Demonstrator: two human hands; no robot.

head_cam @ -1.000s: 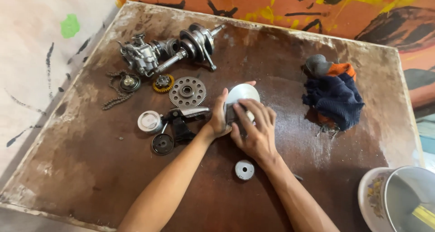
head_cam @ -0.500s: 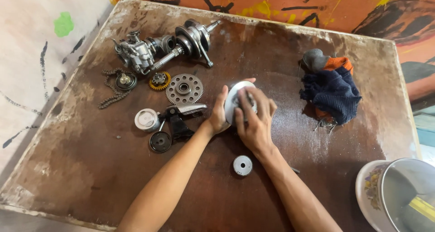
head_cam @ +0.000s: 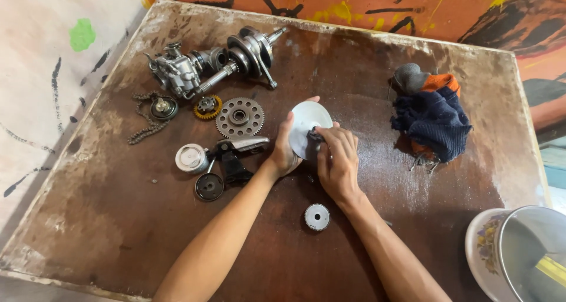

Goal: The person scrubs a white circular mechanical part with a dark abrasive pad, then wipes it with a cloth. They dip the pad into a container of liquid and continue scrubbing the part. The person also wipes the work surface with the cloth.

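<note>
Here, on a worn brown tabletop (head_cam: 118, 219): large toothed gear (head_cam: 239, 117) at ten o'clock of the hands. Left hand (head_cam: 285, 150), grip wrapped around the rim of a silver disc (head_cam: 306, 128) at the tabletop's centre. Right hand (head_cam: 337, 163), grip pinched on the disc's dark hub. Small gear (head_cam: 316, 216) at six o'clock. Blue rag (head_cam: 433, 122) at three o'clock.

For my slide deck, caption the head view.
Left hand and right hand hold a round silver metal disc above the brown wooden table.
</note>
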